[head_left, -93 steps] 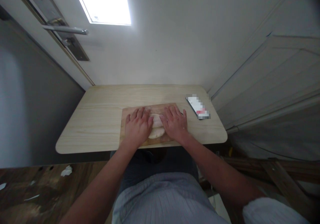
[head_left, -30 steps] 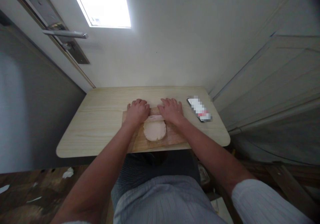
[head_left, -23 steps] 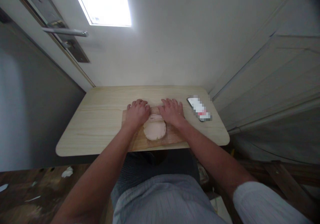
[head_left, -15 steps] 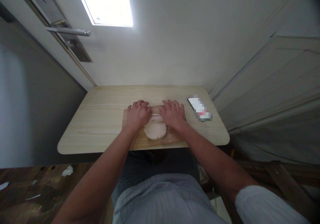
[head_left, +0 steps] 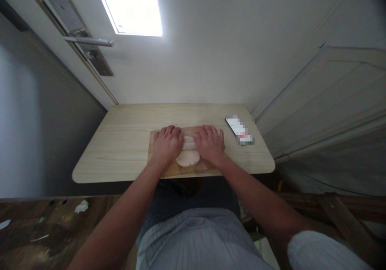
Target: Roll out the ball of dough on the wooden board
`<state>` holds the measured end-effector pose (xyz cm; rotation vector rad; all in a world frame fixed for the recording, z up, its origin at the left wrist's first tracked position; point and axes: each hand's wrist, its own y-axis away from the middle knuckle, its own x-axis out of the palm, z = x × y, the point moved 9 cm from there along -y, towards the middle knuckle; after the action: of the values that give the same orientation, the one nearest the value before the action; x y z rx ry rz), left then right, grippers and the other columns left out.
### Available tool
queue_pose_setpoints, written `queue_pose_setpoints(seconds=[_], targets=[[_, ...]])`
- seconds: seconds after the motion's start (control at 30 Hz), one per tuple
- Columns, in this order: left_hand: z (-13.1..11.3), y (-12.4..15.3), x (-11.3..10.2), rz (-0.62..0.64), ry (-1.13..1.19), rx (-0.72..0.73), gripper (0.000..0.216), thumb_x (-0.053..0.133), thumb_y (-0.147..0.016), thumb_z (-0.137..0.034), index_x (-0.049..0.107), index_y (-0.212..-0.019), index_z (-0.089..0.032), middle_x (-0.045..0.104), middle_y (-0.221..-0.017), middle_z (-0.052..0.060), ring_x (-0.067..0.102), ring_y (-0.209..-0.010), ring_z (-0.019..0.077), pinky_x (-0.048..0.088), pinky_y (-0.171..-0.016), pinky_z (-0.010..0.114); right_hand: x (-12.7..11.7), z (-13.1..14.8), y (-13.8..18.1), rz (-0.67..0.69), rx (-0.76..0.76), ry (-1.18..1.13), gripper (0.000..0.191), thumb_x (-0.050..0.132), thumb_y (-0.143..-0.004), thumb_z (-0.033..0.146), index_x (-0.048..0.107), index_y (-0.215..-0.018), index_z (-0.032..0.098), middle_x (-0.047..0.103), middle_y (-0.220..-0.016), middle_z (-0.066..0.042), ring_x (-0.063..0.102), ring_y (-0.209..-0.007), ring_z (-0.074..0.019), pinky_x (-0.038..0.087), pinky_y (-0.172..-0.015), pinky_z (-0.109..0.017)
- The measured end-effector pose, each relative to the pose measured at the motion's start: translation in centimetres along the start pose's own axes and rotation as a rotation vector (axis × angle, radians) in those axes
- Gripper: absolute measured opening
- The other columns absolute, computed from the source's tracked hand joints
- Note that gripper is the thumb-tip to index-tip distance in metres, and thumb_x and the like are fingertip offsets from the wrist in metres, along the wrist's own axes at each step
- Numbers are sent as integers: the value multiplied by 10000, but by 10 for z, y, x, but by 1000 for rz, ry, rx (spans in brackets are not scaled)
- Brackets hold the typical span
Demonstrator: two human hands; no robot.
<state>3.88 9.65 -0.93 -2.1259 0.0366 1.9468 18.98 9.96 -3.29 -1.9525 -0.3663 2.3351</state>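
Observation:
A flat round of pale dough (head_left: 188, 158) lies on a wooden board (head_left: 171, 172) near the table's front edge. Across its far part runs a light rolling pin (head_left: 189, 146), seen only in the gap between my hands. My left hand (head_left: 168, 142) is over the pin's left part, palm down, fingers bent over it. Over its right part lies my right hand (head_left: 210, 142), palm down as well, with fingers forward and the thumb side toward the dough. The pin's ends are mostly hidden under both hands.
A phone (head_left: 238, 129) with a blurred screen lies on the light wooden table (head_left: 111, 149), right of the board. Behind the table stands a white door with a metal handle (head_left: 90, 41) and a bright window. A crumpled white scrap (head_left: 81, 206) is on the floor at left.
Both hands and the rolling pin have moved a little toward my body over the dough. More dough now shows beyond the pin, less in front of it.

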Motion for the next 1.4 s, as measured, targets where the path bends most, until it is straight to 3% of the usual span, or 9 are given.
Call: queue_pose_setpoints(seconds=[0.3, 0.57, 1.07, 1.4], targets=[[-1, 14, 4, -99, -3, 6, 414, 312, -1052, -392, 627, -1269, -234, 651, -1338, 96, 563, -1213, 307, 411, -1017, 473, -7, 3, 14, -47, -31, -9, 497, 331, -1059, 478, 565, -1414, 222, 570, -1484, -100, 407, -1415, -345, 193, -1175, -608], [-7, 26, -3, -77, 9, 28, 450, 309, -1056, -422, 611, -1316, -213, 623, -1395, 114, 533, -1279, 307, 397, -1062, 471, -9, 4, 23, -36, -51, -2, 508, 334, -1057, 486, 564, -1423, 217, 531, -1523, -112, 404, -1428, -346, 190, -1175, -619], [9, -14, 13, 51, 26, 9, 477, 270, -1044, -430, 567, -1364, -239, 603, -1410, 107, 513, -1294, 340, 423, -1018, 541, 10, -2, -20, 128, 24, -4, 566, 336, -1041, 561, 477, -1510, 276, 462, -1583, -85, 350, -1465, -359, 179, -1191, -632], [17, -37, 18, 92, 9, -43, 469, 271, -1021, -386, 624, -1274, -209, 649, -1260, 156, 563, -1182, 345, 460, -930, 503, 18, -3, -44, 137, 4, -6, 570, 345, -1031, 562, 488, -1501, 272, 462, -1579, -97, 377, -1440, -361, 246, -1165, -643]])
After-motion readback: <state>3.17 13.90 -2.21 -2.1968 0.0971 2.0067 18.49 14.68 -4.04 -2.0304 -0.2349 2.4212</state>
